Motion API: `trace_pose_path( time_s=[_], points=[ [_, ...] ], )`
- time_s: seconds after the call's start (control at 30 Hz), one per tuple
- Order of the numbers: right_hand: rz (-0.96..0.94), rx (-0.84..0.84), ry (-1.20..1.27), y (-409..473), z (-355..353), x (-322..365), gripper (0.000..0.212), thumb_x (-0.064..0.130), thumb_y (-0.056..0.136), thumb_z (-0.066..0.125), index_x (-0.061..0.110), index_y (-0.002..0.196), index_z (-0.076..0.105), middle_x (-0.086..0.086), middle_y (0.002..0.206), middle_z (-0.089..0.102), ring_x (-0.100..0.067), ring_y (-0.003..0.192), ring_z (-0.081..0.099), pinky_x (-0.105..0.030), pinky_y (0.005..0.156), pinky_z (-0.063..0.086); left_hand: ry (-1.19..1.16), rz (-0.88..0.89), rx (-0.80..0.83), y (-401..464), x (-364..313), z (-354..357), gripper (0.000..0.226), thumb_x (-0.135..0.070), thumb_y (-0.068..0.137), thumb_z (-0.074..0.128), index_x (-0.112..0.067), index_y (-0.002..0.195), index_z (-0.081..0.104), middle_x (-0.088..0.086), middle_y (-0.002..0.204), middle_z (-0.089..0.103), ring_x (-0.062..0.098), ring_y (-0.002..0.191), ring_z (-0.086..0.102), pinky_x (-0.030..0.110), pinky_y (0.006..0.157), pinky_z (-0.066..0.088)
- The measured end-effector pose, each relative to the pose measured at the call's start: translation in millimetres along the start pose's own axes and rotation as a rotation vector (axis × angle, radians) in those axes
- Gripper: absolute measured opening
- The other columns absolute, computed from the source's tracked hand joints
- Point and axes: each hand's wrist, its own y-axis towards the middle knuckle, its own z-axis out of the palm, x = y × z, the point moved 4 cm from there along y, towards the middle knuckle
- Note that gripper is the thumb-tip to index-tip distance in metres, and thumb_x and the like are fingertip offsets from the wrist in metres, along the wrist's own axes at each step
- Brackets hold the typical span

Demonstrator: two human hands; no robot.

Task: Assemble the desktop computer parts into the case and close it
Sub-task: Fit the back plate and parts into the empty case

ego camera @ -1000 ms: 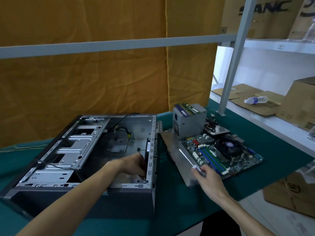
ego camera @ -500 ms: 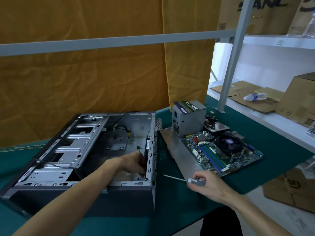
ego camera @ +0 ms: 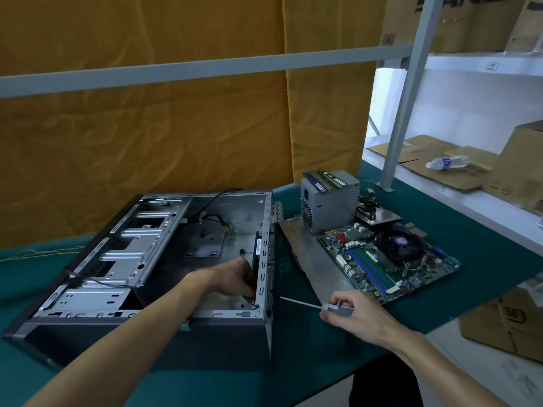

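storeroom workbench | metal shelving [ego camera: 411, 83] — cardboard boxes [ego camera: 523, 168] — green mat [ego camera: 323, 348]

A cardboard box [ego camera: 505, 315] under the table bears a black "SF" logo; large dark letters on the top-shelf carton [ego camera: 458, 22] are cropped, perhaps "ANC".

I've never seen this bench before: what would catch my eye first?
The open case lying on its side at the left, with the left hand reaching inside against its rear wall. The right hand aims a screwdriver at that wall from outside. To the right lie the motherboard and the power supply.
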Motion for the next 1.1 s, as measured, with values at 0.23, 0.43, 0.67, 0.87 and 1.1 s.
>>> trace_pose_path(
  time_s=[0.23,0.43,0.67,0.87,1.1],
  points=[
    [-0.01,0.006,0.019,0,0,-3,0.045,0.063,0.081,0.071,0.019,0.076,0.061,0.008,0.054,0.05,-0.005,0.051,0.042,-0.029,0.053,0.027,0.001,-0.01,0.013,-1,-3,0,0.006,-0.006,0.088,0.073,-0.011,0.09,0.075,-0.008,0.075,0.073,-0.007,0.065,0.065,0.011,0.063,0.047],
    [-0.012,-0.003,0.014,2,-1,-7,0.044,0.064,0.08,0.072,0.022,0.075,0.061,0.011,0.055,0.051,-0.003,0.051,0.042,-0.025,0.052,0.028,0.003,-0.007,0.017,-1,-2,0,0.008,-0.006,0.088,0.073,-0.014,0.086,0.074,-0.013,0.066,0.071,-0.008,0.062,0.064,0.01,0.06,0.047],
    [-0.013,0.017,0.029,1,0,-5,0.042,0.063,0.08,0.073,0.022,0.075,0.062,0.007,0.059,0.056,-0.005,0.054,0.046,-0.029,0.056,0.032,-0.007,-0.004,0.019,-2,-2,0,0.008,-0.002,0.088,0.073,-0.005,0.095,0.075,-0.004,0.079,0.074,-0.001,0.07,0.069,0.013,0.066,0.05],
    [-0.036,-0.097,-0.246,-4,-13,10,0.036,0.073,0.073,0.069,0.039,0.08,0.06,0.014,0.068,0.063,-0.006,0.06,0.054,-0.022,0.053,0.035,-0.014,-0.004,0.021,-2,-5,0,0.011,-0.003,0.089,0.072,-0.013,0.085,0.073,-0.012,0.067,0.069,-0.008,0.06,0.065,0.01,0.059,0.048],
    [-0.045,-0.041,-0.164,2,-28,20,0.023,0.052,0.067,0.076,0.046,0.087,0.064,0.013,0.095,0.059,-0.001,0.084,0.058,-0.027,0.076,0.049,-0.017,-0.013,0.01,0,-1,1,0.006,-0.002,0.087,0.073,-0.008,0.089,0.074,-0.001,0.078,0.076,-0.006,0.064,0.066,0.011,0.06,0.048]
  ],
)
